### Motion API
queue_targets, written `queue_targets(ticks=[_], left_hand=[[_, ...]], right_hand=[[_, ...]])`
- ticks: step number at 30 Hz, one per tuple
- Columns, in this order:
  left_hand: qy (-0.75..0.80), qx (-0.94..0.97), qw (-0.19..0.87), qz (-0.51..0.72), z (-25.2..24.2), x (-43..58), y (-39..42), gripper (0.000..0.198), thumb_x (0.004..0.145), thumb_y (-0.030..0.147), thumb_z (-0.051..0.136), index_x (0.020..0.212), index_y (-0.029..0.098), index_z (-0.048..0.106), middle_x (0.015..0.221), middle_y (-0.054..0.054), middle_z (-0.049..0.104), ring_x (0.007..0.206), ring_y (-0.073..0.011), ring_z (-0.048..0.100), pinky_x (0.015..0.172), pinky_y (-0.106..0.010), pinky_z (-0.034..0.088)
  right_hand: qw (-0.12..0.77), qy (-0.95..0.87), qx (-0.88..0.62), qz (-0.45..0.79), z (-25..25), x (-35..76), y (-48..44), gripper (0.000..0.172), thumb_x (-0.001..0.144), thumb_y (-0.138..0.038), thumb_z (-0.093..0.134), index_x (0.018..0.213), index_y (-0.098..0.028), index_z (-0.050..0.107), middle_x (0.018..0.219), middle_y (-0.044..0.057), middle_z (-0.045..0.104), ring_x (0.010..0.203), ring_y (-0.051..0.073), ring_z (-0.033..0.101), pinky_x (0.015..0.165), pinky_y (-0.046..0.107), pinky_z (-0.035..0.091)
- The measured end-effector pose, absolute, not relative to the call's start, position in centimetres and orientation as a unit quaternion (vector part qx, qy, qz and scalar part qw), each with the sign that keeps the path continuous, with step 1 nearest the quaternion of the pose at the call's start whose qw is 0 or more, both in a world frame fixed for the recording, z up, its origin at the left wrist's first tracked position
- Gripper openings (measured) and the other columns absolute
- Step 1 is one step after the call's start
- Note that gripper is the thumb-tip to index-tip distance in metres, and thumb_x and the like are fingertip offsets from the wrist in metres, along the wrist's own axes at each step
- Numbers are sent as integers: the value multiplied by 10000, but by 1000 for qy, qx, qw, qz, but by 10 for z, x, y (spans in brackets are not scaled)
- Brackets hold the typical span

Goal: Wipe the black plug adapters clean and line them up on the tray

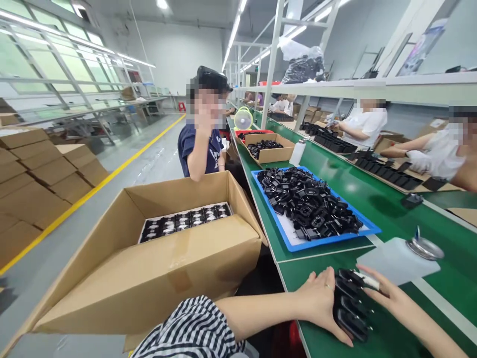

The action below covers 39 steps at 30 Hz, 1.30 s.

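Note:
Several black plug adapters (352, 311) stand side by side in a short row on the green work surface. My left hand (319, 301) lies along their left side, its fingers and thumb bracketing the row. At the far right end of the row is my right hand (389, 296), with a small white piece (368, 281), which looks like a folded cloth, between its fingers. A whitish bottle with a metal pump top (400, 258) stands just beyond that hand. Farther off, a blue tray (294, 245) holds a heap of similar black plug adapters (313, 204).
A large open carton (160, 278) with packed black pieces stands left of the bench. Past the tray are a smaller carton (276, 155), a white bottle (297, 152) and a green fan (243, 119). A co-worker (201, 144) sits at left; others work across the bench.

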<state>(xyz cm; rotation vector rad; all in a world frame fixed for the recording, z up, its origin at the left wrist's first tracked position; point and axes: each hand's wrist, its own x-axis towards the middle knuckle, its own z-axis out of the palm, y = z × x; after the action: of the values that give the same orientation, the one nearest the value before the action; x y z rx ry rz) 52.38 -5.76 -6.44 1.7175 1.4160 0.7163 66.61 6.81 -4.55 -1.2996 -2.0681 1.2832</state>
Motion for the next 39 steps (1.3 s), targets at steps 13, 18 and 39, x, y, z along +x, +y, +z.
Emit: queue_targets(ticks=[13,18,39], left_hand=[[554,685,375,288,-65,522,-47,1303,311,505,660,1215,64,-167,1305,-193,-26,1185,-326,19,951,-469,144],[537,707,355,293,-64,519,-46,1294,291,499,664,1236,74,-112,1291,-189,85,1164,-345,114,908,-450,246],[155,808,526,215,-16,683,-91,1141,491,227,641,1172,183,-273,1288,-149,149,1110,-191,317,876,-308,332]], right_hand=[[301,-551,-543,557,-64,638,6,708,604,-654,291,1208,-286,258,1246,74,281,1114,211,249,893,291,309],[311,-533,-543,570,-62,632,4,662,638,-654,186,1198,-309,265,1213,104,322,1093,188,294,844,229,337],[638,-375,-595,314,4,783,-127,310,775,-423,315,924,-198,469,973,13,517,914,147,470,768,252,401]])
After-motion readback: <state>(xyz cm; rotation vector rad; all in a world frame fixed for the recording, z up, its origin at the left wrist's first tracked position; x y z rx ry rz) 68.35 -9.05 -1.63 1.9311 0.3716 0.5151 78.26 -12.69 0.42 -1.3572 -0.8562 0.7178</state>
